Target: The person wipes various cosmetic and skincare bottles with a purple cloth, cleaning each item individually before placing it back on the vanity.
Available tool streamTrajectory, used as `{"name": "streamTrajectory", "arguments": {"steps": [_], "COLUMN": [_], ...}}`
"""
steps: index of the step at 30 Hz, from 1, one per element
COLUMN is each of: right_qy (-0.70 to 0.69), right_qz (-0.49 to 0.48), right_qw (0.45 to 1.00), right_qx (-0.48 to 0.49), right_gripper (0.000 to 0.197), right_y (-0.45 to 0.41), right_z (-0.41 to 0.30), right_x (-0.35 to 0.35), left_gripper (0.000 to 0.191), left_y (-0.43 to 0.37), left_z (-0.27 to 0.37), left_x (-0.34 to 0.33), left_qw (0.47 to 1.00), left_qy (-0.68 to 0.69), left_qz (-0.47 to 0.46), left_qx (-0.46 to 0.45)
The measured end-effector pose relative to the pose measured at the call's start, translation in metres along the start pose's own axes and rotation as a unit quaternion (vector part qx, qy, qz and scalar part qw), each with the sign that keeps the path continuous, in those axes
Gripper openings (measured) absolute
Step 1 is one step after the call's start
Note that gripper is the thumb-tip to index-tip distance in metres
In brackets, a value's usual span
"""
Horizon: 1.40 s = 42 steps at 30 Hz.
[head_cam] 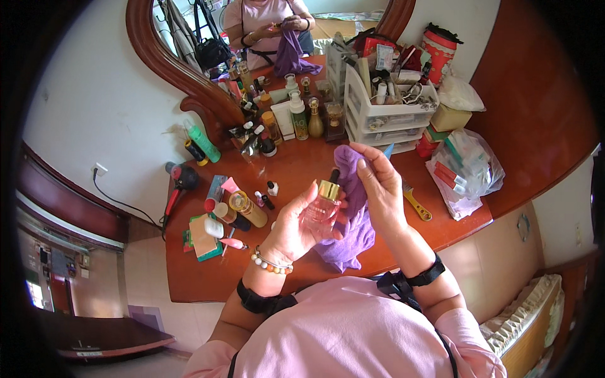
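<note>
A pink glass dropper bottle (321, 215) with a gold collar and a dark bulb rests in my left hand (294, 224), tilted a little to the right. Its glass bears small writing. My right hand (384, 189) pinches the upper end of a purple cloth (352, 241) just right of the bottle's cap. The rest of that cloth hangs down behind the bottle to the front of the wooden dressing table (288, 283). Left of my left hand stand a yellowish bottle with a gold cap (248, 210) and a dark bottle (231, 217).
A white drawer organizer (387, 113) stands at the back right, below a wood-framed mirror (189, 80). Several cosmetic bottles, including a gold one (315, 120), line the back. A hair dryer (182, 182) lies left, a yellow-handled comb (417, 205) and a plastic bag (468, 163) right.
</note>
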State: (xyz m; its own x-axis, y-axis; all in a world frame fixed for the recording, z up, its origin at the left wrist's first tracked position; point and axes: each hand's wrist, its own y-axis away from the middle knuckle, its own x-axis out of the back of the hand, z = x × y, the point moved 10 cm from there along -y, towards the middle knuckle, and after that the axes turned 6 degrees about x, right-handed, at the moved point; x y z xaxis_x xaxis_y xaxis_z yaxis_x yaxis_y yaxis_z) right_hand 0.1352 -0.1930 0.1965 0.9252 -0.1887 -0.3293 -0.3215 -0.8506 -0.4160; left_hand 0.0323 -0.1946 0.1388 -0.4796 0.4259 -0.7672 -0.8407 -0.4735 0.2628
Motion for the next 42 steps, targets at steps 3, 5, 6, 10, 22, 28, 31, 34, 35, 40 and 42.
{"name": "streamTrajectory", "arguments": {"steps": [3,5,6,10,22,28,31,34,35,40,42], "right_qy": [0.062,0.108,0.130,0.056,0.189,0.487,0.472,0.451,0.452,0.360,0.224], "right_qz": [-0.104,-0.166,-0.163,-0.148,-0.130,-0.208,-0.204,-0.187,-0.187,-0.125,-0.046], "right_qw": [0.992,0.977,0.974,0.987,0.955,0.794,0.800,0.804,0.804,0.887,0.968], "right_qx": [0.023,0.080,0.083,-0.033,0.189,0.299,0.309,0.339,0.339,0.261,0.108], "right_gripper": [0.028,0.027,0.026,0.025,0.042,0.046,0.046,0.046,0.046,0.041,0.033], "right_y": [0.009,0.011,0.009,0.009,0.019,0.035,0.033,0.037,0.037,0.029,0.017], "right_z": [-0.011,-0.016,-0.013,0.006,-0.039,-0.020,-0.022,-0.025,-0.025,-0.023,-0.009], "right_x": [-0.027,-0.040,-0.038,-0.032,-0.047,-0.082,-0.078,-0.072,-0.071,-0.043,-0.014], "left_gripper": [0.041,0.039,0.038,0.036,0.042,0.045,0.043,0.034,0.032,0.036,0.038], "left_y": [-0.002,0.000,0.001,0.002,-0.010,-0.021,-0.007,-0.010,-0.011,-0.009,-0.005], "left_z": [0.006,0.006,0.004,-0.001,0.025,0.010,0.022,0.021,0.019,0.016,0.022], "left_x": [0.008,0.009,0.012,0.015,0.031,0.018,0.013,0.011,0.007,0.024,0.022], "left_qw": [0.999,0.999,0.999,0.999,0.986,0.979,0.983,0.974,0.970,0.979,0.985], "left_qy": [0.046,0.037,0.021,-0.024,0.110,0.160,0.117,0.180,0.204,0.173,0.108], "left_qz": [-0.006,0.014,0.026,0.002,0.044,-0.052,0.006,-0.092,-0.098,0.062,0.075], "left_qx": [-0.026,-0.019,-0.009,0.035,-0.116,-0.115,-0.141,-0.105,-0.084,-0.089,-0.115]}}
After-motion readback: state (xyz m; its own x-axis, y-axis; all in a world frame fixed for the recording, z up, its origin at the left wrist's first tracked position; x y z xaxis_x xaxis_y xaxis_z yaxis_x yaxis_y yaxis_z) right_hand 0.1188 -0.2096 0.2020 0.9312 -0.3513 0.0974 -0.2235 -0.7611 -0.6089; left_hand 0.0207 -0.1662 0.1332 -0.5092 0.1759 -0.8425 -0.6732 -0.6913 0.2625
